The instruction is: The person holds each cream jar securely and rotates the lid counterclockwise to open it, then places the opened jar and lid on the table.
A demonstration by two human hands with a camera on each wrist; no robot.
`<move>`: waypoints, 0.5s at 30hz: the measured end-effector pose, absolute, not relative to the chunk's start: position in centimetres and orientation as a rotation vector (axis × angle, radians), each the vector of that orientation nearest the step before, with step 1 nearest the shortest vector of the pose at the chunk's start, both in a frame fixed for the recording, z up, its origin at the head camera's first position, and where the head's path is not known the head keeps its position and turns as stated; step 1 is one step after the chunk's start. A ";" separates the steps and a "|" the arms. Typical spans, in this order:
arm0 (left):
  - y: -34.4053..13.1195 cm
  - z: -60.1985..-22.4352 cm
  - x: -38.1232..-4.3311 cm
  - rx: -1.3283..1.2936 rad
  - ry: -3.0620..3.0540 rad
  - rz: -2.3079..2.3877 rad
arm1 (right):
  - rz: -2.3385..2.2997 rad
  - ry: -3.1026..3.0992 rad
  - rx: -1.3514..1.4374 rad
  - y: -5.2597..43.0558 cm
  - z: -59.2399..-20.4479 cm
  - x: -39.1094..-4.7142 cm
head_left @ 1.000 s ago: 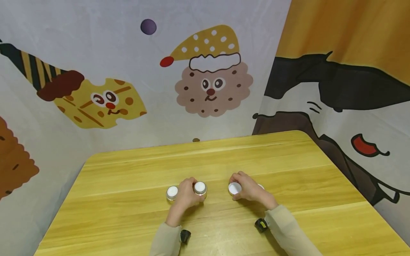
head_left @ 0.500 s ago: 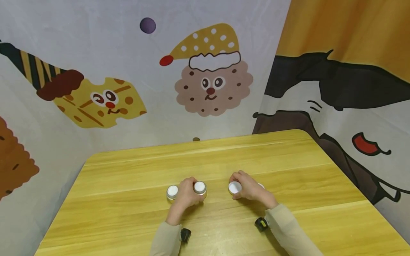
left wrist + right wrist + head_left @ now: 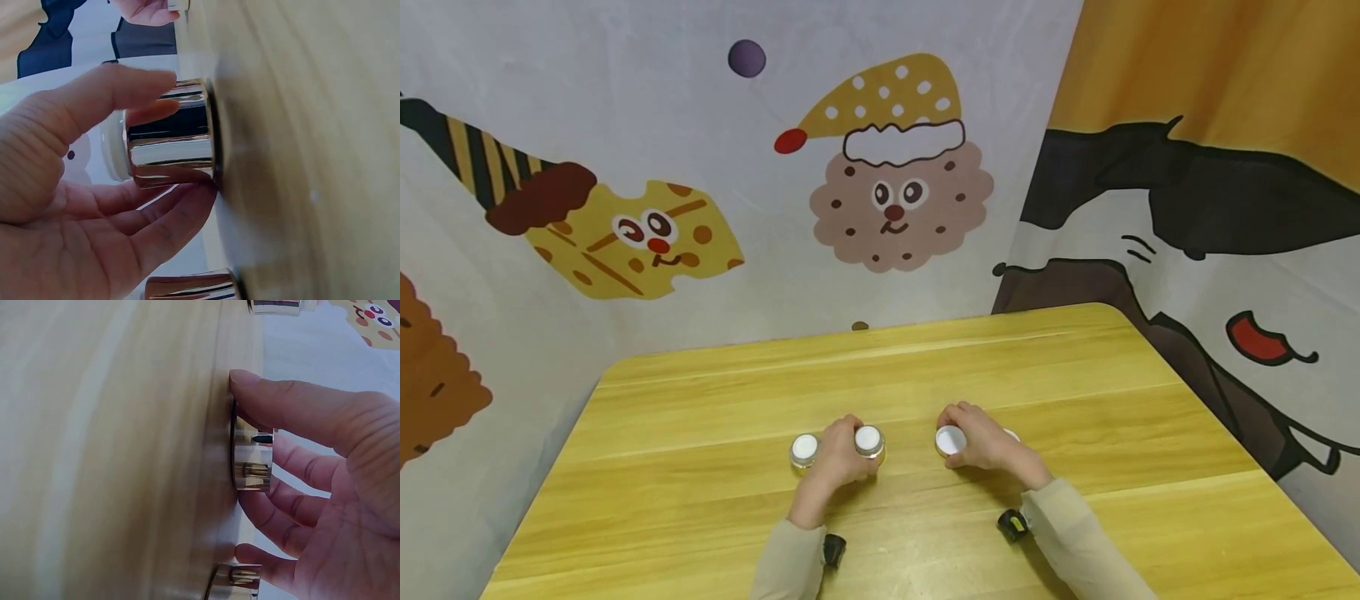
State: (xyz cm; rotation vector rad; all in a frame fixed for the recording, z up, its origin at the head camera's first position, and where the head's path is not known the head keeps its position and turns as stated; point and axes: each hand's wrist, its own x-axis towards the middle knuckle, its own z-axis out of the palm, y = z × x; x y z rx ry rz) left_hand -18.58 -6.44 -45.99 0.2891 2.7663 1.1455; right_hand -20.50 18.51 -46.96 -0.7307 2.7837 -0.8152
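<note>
My left hand (image 3: 838, 454) holds a shiny gold cosmetic jar (image 3: 868, 442) between thumb and fingers. The jar stands upright on the table; its white top (image 3: 115, 147) shows in the left wrist view. A second jar (image 3: 803, 450) of the same kind stands just left of that hand. To the right, my right hand (image 3: 988, 442) grips a shallow gold jar lid (image 3: 253, 472) by its sides. The lid lies flat on the table, and its white face (image 3: 951, 441) points up. Another lid (image 3: 234, 582) sits beside the right fingers, mostly hidden by the hand in the head view.
The wooden table (image 3: 700, 517) has a pale grain and rounded far corners. Behind it hangs a cloth (image 3: 760, 208) printed with cartoon food figures. A black device (image 3: 833, 551) is on the left wrist, and another (image 3: 1012, 525) is on the right.
</note>
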 end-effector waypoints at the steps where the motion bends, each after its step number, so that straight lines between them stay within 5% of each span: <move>1: -6.5 -45.9 -18.5 0.299 2.754 1.155 | -0.809 2.783 -0.740 18.5 -47.0 -20.5; 15: -7.4 -42.1 -19.4 0.495 2.956 1.585 | -1.031 2.933 -0.789 16.4 -44.2 -20.4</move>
